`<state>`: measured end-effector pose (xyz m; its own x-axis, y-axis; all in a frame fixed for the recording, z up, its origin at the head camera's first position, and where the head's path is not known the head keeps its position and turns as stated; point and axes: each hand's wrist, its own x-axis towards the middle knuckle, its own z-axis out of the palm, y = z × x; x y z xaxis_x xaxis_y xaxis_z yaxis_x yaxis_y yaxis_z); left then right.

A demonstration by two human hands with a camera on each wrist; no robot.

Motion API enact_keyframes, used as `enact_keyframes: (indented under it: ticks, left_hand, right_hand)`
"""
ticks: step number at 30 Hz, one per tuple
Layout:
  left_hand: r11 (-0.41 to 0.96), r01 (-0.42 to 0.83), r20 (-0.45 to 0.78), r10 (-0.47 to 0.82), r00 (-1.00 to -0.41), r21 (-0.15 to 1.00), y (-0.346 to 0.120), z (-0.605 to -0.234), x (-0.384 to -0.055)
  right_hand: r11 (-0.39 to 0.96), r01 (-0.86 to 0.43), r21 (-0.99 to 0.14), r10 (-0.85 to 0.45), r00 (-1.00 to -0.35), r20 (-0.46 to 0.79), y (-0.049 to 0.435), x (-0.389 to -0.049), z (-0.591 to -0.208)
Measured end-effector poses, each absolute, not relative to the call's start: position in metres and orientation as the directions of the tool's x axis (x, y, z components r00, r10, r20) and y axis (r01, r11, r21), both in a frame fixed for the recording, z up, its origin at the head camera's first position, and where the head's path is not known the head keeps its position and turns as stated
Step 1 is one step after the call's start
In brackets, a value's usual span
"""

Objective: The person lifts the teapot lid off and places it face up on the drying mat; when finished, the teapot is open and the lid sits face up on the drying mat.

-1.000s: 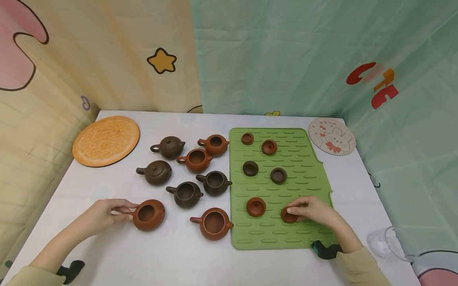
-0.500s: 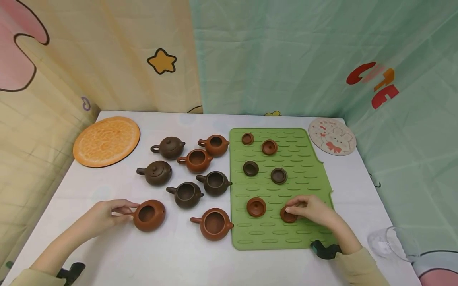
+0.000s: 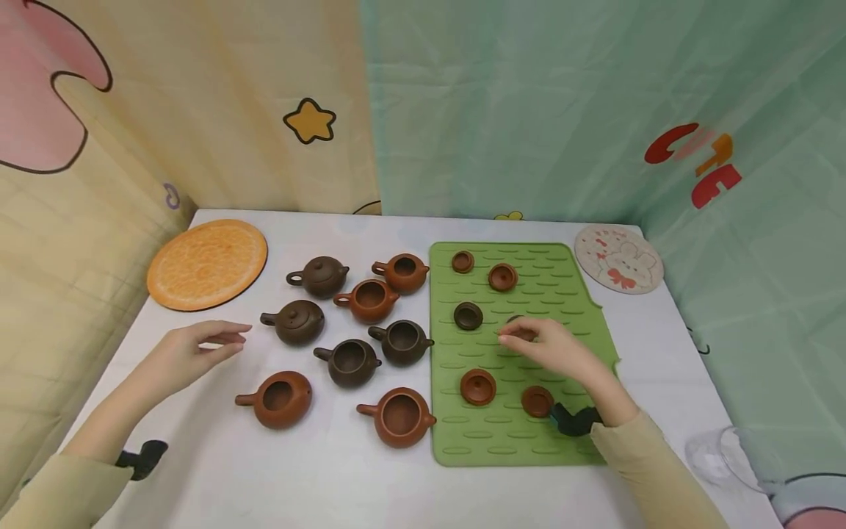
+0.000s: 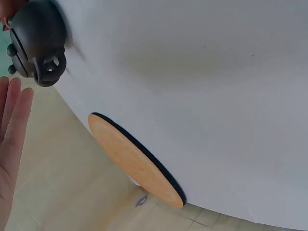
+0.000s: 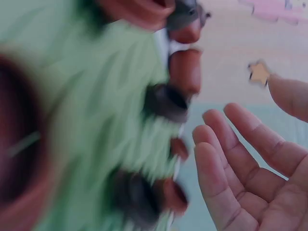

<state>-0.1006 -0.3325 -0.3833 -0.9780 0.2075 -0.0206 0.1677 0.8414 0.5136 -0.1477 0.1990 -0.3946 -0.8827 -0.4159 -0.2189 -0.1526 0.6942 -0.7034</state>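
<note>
In the head view my left hand (image 3: pixel 188 356) hovers with extended fingers, empty, just left of a dark brown lidded teapot (image 3: pixel 299 322). Below it stands a reddish open teapot (image 3: pixel 283 400), its handle toward the left. My right hand (image 3: pixel 551 349) is raised over the green mat (image 3: pixel 463 433), partly covering a dark teapot lid (image 3: pixel 514 320); nothing is held, and the right wrist view shows its fingers loosely bent. A reddish lid (image 3: pixel 537 402) lies upside down near the right wrist. Another reddish lid (image 3: pixel 478 387) and a dark lid (image 3: pixel 468 316) lie on the mat to the left.
Several lidless teapots, among them a dark one (image 3: pixel 348 363) and a reddish one (image 3: pixel 401 417), stand between hand and mat. Behind lie an orange round pad (image 3: pixel 208 264) and a rabbit-print pad (image 3: pixel 619 259). A clear glass (image 3: pixel 720 455) lies at the right edge.
My left hand has let go of the reddish teapot's handle and lifted back toward the dark teapot. My right hand has released the reddish lid and moved up over the dark lid.
</note>
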Motion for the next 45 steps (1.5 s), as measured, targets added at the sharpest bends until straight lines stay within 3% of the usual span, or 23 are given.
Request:
enact_keyframes:
  ticks: [3, 12, 22, 35, 45]
  left_hand:
    - [0.824, 0.170, 0.004, 0.200, -0.980, 0.540, -0.331, -0.381, -0.117]
    - [0.820, 0.119, -0.085, 0.200, -0.976, 0.559, -0.319, -0.390, -0.157]
    - [0.813, 0.140, -0.121, 0.249, -0.961, 0.565, -0.308, -0.407, -0.173]
    - [0.843, 0.090, -0.185, 0.219, -0.958, 0.531, -0.310, -0.417, -0.179]
    - [0.839, 0.061, -0.195, 0.196, -0.961, 0.541, -0.318, -0.415, -0.174]
  right_hand:
    - [0.669, -0.182, -0.720, -0.450, -0.871, -0.198, 0.170, -0.164, -0.384]
    - [0.552, -0.325, -0.768, -0.608, -0.788, -0.103, 0.053, -0.211, -0.369]
    - [0.566, -0.443, -0.696, -0.681, -0.727, -0.091, -0.053, -0.231, -0.389]
    - [0.622, -0.583, -0.523, -0.751, -0.632, -0.188, -0.106, -0.224, -0.398]
    - [0.660, -0.634, -0.404, -0.735, -0.656, -0.171, -0.122, -0.217, -0.392]
